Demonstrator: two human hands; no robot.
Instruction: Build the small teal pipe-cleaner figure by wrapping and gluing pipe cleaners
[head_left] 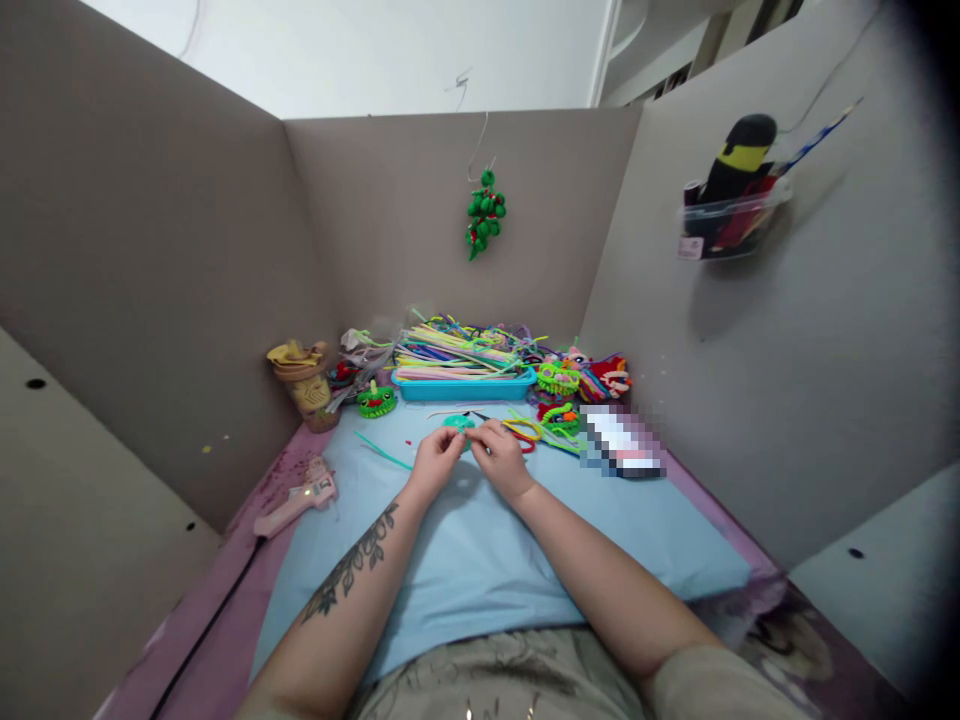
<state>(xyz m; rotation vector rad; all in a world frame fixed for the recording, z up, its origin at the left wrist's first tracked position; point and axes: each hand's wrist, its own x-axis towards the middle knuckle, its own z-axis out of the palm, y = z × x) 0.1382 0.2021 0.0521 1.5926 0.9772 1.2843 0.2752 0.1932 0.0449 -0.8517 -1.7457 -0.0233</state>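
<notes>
Fuzzy pipe cleaners (450, 355) in glossy plastic tray (465, 385); matt blue paper sheet (480, 560) at 6; plastic glue gun (296, 503) at 8.

The left hand (435, 465) and the right hand (501, 458) meet toward the far edge of the tabletop (225, 590), over a pale blue cloth (480, 550). Their fingertips pinch a small teal fuzzy piece (459, 424). Along the far edge stands a blue tray (463, 386) heaped with coloured pipe cleaners (450, 350). A pink glue gun (296, 502) lies by the left edge. A green ornament (486, 215) hangs on the back wall.
</notes>
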